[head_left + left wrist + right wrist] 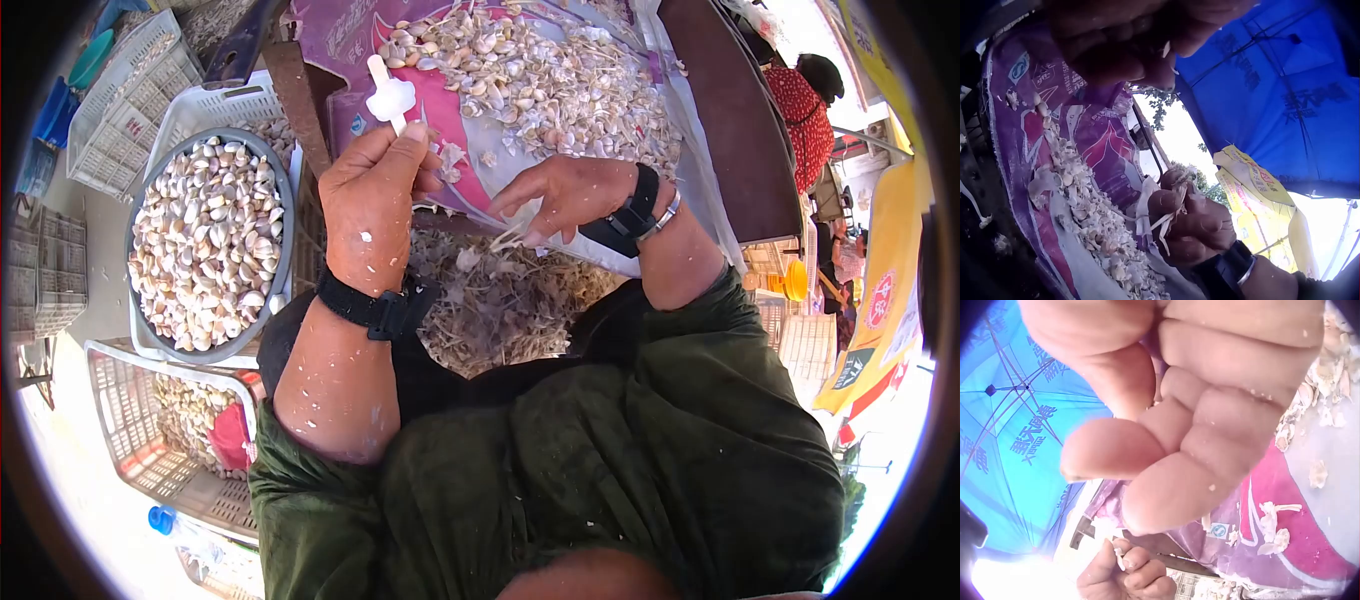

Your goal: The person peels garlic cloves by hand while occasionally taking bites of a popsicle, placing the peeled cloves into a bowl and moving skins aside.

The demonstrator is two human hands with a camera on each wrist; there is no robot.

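Note:
My left hand (375, 190) pinches a white piece (390, 97) between thumb and fingers; it has slim ends and a wider middle. I cannot tell what that piece is. Facing it, my right hand (580, 195) has bent fingers, with pale dry garlic stalks (510, 236) hanging below them. In the left wrist view, strips of stalk (1165, 225) stick out between the right fingers (1188, 250). Both hands are at the near edge of a purple and pink printed sack (345, 60), where loose garlic cloves (500, 85) and papery skins are spread.
To the left stands a round tub (288, 235) heaped with garlic cloves. Plastic crates (105, 400) surround it. Dry stalks and husks (500, 300) fill the space between the knees. A dark blade-like object (232, 60) lies near the upper left. Another person in red (800, 125) is at the far right.

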